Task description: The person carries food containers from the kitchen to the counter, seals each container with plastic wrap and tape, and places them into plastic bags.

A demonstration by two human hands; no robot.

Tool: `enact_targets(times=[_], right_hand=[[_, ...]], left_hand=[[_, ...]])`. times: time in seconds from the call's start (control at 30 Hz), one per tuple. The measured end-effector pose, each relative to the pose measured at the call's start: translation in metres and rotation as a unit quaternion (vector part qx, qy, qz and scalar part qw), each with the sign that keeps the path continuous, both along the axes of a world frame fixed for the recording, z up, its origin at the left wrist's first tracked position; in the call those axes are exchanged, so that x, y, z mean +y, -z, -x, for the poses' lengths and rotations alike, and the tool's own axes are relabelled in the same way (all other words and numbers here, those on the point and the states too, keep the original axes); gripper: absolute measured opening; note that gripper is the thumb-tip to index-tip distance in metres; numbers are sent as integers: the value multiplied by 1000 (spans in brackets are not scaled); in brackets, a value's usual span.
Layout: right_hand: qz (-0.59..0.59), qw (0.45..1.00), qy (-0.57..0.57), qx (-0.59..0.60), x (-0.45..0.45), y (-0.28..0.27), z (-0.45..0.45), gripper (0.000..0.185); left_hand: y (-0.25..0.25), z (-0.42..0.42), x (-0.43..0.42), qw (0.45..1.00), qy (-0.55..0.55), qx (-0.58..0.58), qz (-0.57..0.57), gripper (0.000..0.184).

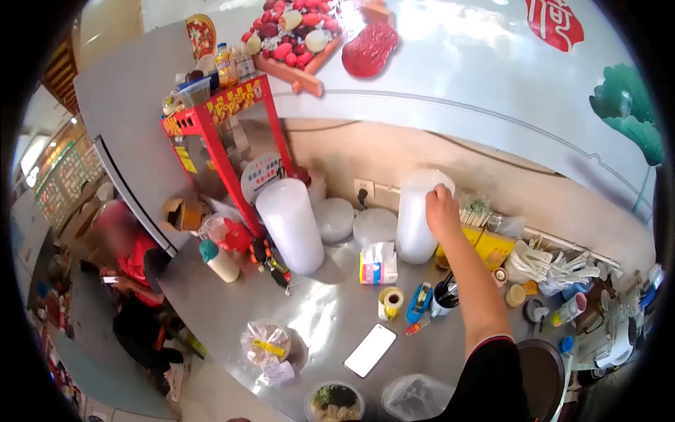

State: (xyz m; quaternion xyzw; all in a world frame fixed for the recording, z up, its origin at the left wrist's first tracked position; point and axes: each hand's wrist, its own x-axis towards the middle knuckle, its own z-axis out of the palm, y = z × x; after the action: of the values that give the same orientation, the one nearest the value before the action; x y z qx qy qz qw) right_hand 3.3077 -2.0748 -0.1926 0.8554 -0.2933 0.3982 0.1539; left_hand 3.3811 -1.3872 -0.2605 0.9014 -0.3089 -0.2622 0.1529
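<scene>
My right hand point(441, 211) reaches across the metal counter to a tall stack of translucent white plastic bowls point(415, 225). Its fingers are closed at the upper right edge of that stack. My left hand does not show. Near the front edge stands a round plastic bowl of food point(336, 402), with greens and pale pieces inside. Beside it lies a clear plastic bag point(418, 397). A bagged takeaway container point(267, 341) with a paper slip sits further left. Between these and the stacks rests a white-screened phone point(370, 350).
Another tall bowl stack point(290, 225) and low stacks of round lids point(375, 228) stand by the wall. A red popcorn machine point(228, 141) is at left. Tissues point(378, 264), a tape roll point(391, 303) and a blue tape dispenser point(420, 302) are mid-counter. A person point(133, 260) sits at far left.
</scene>
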Motion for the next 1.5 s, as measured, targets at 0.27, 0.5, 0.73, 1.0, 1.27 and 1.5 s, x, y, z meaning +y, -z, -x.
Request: enact_targets(times=[0.27, 0.5, 0.73, 1.0, 1.27, 1.5], right_hand=[[9, 1000, -22, 15, 10, 2, 6, 4], [42, 997, -19, -59, 0, -13, -1, 4], [-104, 917, -112, -368, 92, -25, 36, 8], [-692, 581, -246, -351, 354, 81, 113, 13], [-564, 818, -84, -74, 466, 125, 156, 17], [-406, 909, -88, -15, 459, 137, 130, 33]], left_hand=[[-20, 17, -22, 998, 34, 30, -33, 33], [-5, 16, -11, 999, 27, 17, -14, 36], [10, 16, -69, 978, 143, -51, 141, 24], [-19, 25, -181, 842, -55, 241, 480, 29], [17, 33, -141, 917, 19, 270, 293, 19], [59, 21, -156, 925, 124, 108, 341, 18]])
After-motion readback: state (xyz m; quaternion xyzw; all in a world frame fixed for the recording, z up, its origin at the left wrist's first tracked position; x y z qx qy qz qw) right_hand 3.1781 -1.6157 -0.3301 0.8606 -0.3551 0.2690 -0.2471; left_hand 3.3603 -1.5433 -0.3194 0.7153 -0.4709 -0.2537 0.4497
